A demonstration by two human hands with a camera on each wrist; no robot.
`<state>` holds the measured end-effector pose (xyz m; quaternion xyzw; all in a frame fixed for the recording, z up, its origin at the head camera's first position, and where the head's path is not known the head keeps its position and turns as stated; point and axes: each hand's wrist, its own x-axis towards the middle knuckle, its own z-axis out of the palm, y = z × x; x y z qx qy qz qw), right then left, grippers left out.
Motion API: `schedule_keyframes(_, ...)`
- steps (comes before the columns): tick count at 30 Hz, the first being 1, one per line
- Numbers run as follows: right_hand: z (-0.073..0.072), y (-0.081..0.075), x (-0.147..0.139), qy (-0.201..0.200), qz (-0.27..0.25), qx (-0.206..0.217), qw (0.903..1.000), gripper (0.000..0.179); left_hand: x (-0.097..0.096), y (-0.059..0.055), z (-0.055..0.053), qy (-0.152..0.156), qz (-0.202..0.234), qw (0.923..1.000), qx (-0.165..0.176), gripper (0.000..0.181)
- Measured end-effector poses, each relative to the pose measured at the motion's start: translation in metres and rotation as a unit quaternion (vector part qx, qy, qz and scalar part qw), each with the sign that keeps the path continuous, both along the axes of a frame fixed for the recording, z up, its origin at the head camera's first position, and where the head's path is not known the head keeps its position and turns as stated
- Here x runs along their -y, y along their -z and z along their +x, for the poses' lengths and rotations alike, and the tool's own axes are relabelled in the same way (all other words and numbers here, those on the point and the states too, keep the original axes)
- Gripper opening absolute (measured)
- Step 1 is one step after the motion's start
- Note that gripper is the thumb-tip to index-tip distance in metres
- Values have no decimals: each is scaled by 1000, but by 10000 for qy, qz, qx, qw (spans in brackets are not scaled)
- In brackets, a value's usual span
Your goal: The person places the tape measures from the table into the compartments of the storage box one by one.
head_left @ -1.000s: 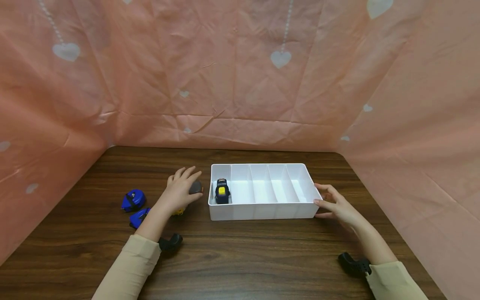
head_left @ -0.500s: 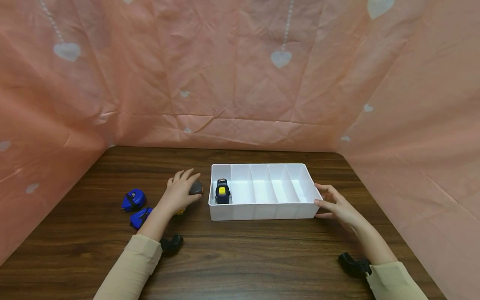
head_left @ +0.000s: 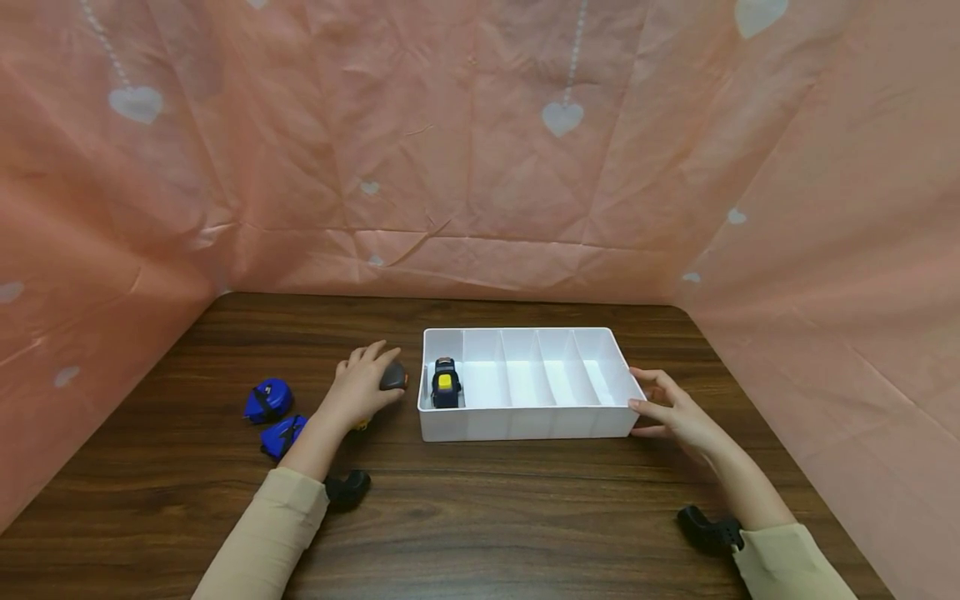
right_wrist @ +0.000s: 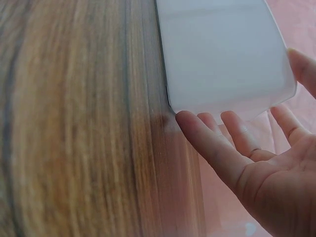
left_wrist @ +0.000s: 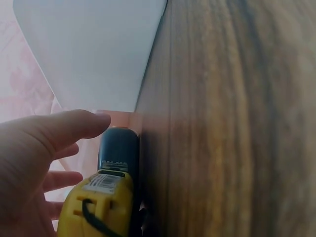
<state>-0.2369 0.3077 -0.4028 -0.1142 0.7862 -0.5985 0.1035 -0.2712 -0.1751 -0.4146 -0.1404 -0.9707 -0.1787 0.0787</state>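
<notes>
In the head view my left hand hovers close around a dark grey rounded thing, fingers spread and thumb apart. The left wrist view shows a yellow tape measure body with a barcode label and black strap, in line with that dark end. The thumb stretches over the dark end there. My right hand touches the right end of a white divided box. Its fingertips meet the end wall, with the thumb at the rim. A black tape measure with a yellow button stands in the leftmost compartment.
Two blue tape measures, one farther back and one nearer, lie left of my left forearm. The wooden table is backed by a pink curtain with white hearts. Black camera mounts sit at both wrists.
My left fingers have lowered slightly around the dark grey thing. The right hand, the box and the tape measure inside it stay in place.
</notes>
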Motion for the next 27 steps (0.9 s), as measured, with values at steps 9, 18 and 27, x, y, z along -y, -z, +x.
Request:
schedule_keyframes(9,1,-3,-1,-66,-28,21,10000,62,-2,2,-5,-198,256,9988,380,69)
schedule_keyframes(18,0,-1,0,-31,-29,30,10000,61,-1,2,-12,-327,418,9961,703,69)
schedule_keyframes(27,0,-1,0,-21,-22,11,10000,59,3,1,-11,-253,826,9915,975,72)
